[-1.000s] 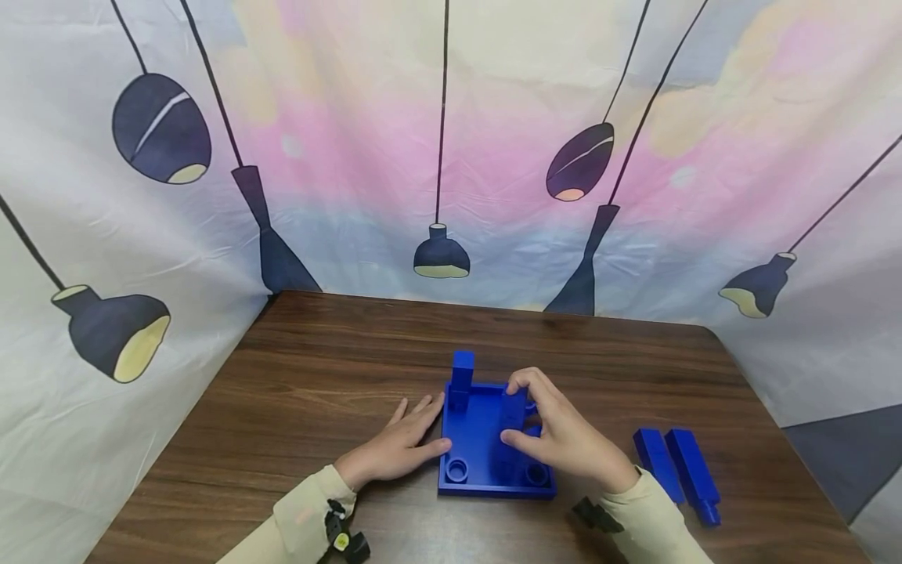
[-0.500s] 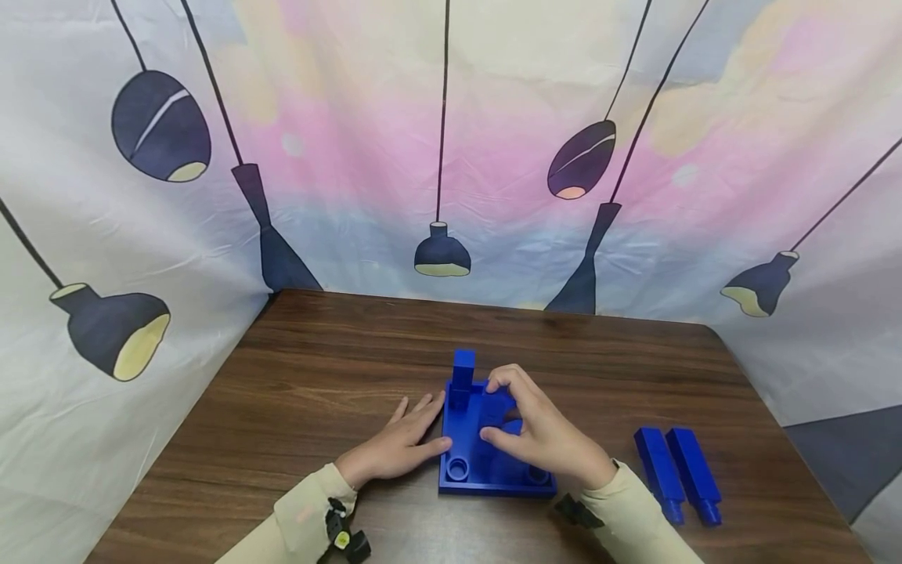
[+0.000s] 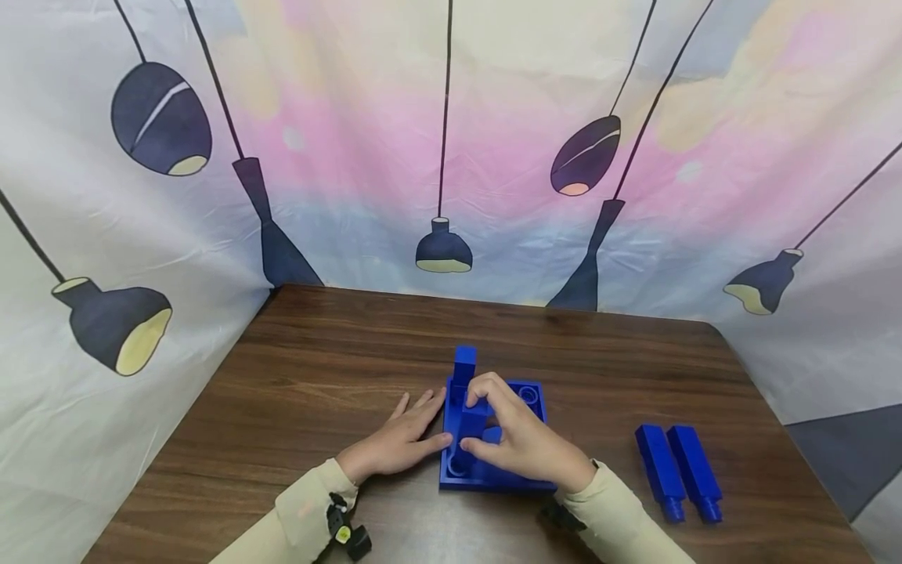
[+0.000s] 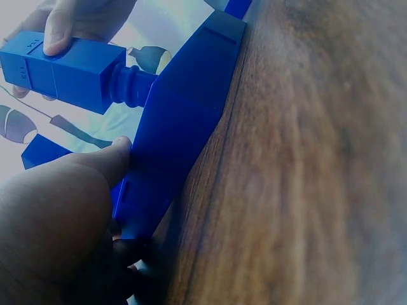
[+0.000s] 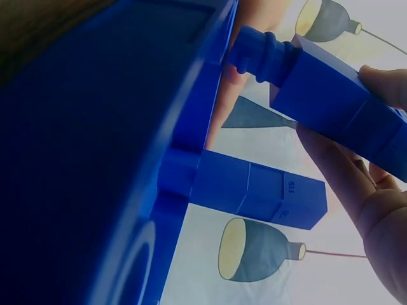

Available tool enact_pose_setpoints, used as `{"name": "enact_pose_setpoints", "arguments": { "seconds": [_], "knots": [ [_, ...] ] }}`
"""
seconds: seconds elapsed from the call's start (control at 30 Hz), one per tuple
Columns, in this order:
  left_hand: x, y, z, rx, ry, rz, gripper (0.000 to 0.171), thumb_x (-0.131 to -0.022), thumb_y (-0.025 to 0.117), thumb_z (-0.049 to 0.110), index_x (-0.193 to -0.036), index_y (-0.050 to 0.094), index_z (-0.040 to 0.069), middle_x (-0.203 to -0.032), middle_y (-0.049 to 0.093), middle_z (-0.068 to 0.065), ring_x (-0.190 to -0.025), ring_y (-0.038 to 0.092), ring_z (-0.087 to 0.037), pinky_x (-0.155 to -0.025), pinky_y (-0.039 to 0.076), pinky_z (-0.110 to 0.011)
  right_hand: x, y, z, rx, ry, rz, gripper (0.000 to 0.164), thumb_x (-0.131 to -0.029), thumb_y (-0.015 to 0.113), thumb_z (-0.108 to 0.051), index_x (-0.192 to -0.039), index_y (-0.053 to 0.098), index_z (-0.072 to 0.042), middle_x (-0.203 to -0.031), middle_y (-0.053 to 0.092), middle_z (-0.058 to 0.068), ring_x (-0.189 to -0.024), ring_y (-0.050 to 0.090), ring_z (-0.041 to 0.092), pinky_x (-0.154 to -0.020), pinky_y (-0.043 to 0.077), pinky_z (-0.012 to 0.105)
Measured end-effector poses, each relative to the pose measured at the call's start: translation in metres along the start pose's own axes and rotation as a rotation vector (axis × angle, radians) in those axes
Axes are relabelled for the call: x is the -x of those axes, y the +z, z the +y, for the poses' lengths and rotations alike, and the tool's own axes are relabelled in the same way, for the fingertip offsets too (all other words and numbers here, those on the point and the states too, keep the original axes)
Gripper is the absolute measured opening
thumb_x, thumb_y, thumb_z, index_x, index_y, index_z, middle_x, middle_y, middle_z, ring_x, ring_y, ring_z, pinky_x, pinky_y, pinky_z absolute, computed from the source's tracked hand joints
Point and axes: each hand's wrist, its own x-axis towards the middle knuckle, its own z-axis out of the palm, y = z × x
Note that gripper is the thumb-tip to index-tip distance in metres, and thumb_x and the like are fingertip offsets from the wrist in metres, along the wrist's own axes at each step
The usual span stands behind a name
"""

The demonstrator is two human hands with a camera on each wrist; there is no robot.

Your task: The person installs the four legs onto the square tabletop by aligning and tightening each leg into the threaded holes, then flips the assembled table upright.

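Right hand [image 3: 521, 446] grips a blue square plastic peg with a ribbed round pin at its end [image 3: 474, 419], fingers on top, thumb on the near side. Left wrist view: peg [image 4: 63, 70] held by fingertips [image 4: 56, 32], pin tip right at the plate face, over the near-left socket. Right wrist view shows the same peg [image 5: 343, 108] with its pin [image 5: 257, 54] at the plate edge; can't tell if it's seated or only touching.

Flat blue square plastic base plate with round corner sockets [image 3: 517, 482] lies on the dark wood-grain table [image 3: 317, 368], under the right hand and just right of the left hand. Far-right socket [image 3: 528, 394] is open, beyond the right hand's knuckles.

Left hand [image 3: 395, 446] lies flat on the table, fingers straight, holding nothing; fingertips and thumb press the plate's left edge. Left wrist view: thumb [image 4: 108, 162] against the plate edge [image 4: 184, 121].

Second blue square peg [image 3: 463, 368] stands upright in the far-left socket, just beyond both hands' fingertips; right wrist view shows it [image 5: 254, 194] seated in the plate.

Two more blue square pegs [image 3: 680, 470] lie side by side on the table, touching, well to the right of the right hand, pins pointing toward the person.

Printed fabric backdrop with hanging lamp shapes [image 3: 444, 157] surrounds the table on three sides.
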Motion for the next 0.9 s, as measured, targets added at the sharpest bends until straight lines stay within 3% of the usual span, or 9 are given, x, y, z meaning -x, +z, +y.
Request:
{"name": "enact_pose_setpoints", "arguments": {
  "seconds": [0.33,0.63,0.9],
  "knots": [
    [0.000,0.000,-0.001,-0.015,0.005,-0.002,0.078,-0.112,0.047,0.049,-0.167,0.020,0.000,-0.173,0.023,-0.016,-0.161,0.014,-0.037,-0.126,-0.006,-0.063,-0.001,0.006,0.000,0.071,-0.067,-0.031,0.048,-0.091,0.084,-0.004,-0.116,0.044,-0.016,-0.120,0.046,-0.001,-0.101,0.051,0.013,-0.077,0.054,0.025],
    [0.000,0.001,-0.003,-0.019,0.013,0.006,0.076,-0.113,0.044,0.046,-0.166,0.020,-0.002,-0.171,0.025,-0.019,-0.160,0.015,-0.039,-0.126,-0.004,-0.065,0.001,0.013,0.003,0.088,-0.110,-0.068,0.048,-0.091,0.084,-0.004,-0.117,0.045,-0.015,-0.119,0.045,-0.001,-0.092,0.047,0.009,-0.071,0.051,0.026],
    [0.001,0.001,-0.001,-0.018,0.016,0.006,0.076,-0.113,0.044,0.046,-0.167,0.020,-0.002,-0.171,0.025,-0.019,-0.160,0.015,-0.040,-0.126,-0.004,-0.065,0.003,0.015,0.004,0.097,-0.140,-0.081,0.047,-0.090,0.084,-0.003,-0.115,0.046,-0.014,-0.119,0.046,0.000,-0.096,0.048,0.010,-0.075,0.047,0.021]
  ]
}}
